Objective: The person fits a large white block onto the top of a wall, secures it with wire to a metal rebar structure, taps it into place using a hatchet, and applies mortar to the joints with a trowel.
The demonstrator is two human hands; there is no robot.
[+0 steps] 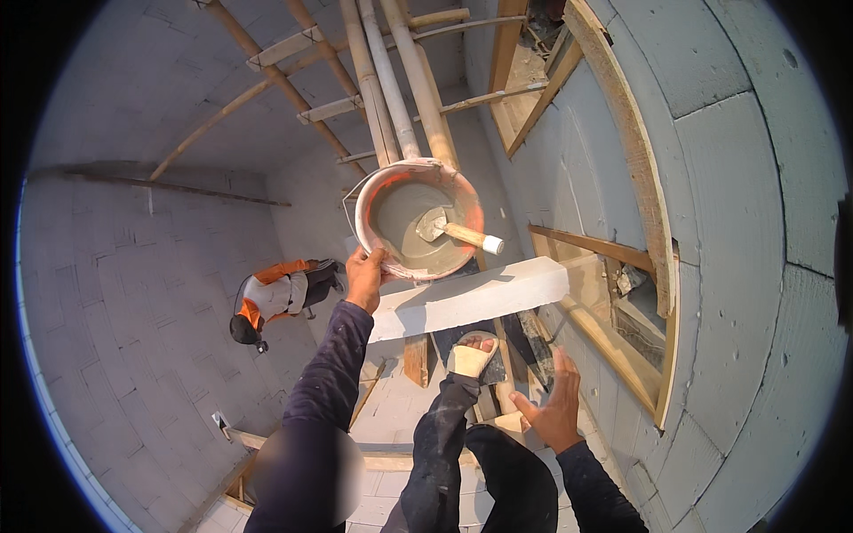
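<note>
My left hand (363, 277) grips the near left rim of an orange-red bucket (473, 197), its thumb over the edge. Grey wet mortar (397, 213) lies inside the bucket. A trowel (462, 234) rests in it, blade on the mortar and wooden handle with a white end sticking out over the right rim. The bucket's wire handle (347, 209) hangs at its left side. Lower right, my right hand (555, 406) is held in the air with its fingers apart and nothing in it. A long white block (484, 293) lies between the bucket and my feet.
Bamboo poles (366, 80) run away beyond the bucket. On the right stands a block wall (737, 204) with wooden window frames (644, 178). My sandalled foot (474, 354) stands on boards high above the floor. Far below at left, another person (275, 295) in orange and grey bends over.
</note>
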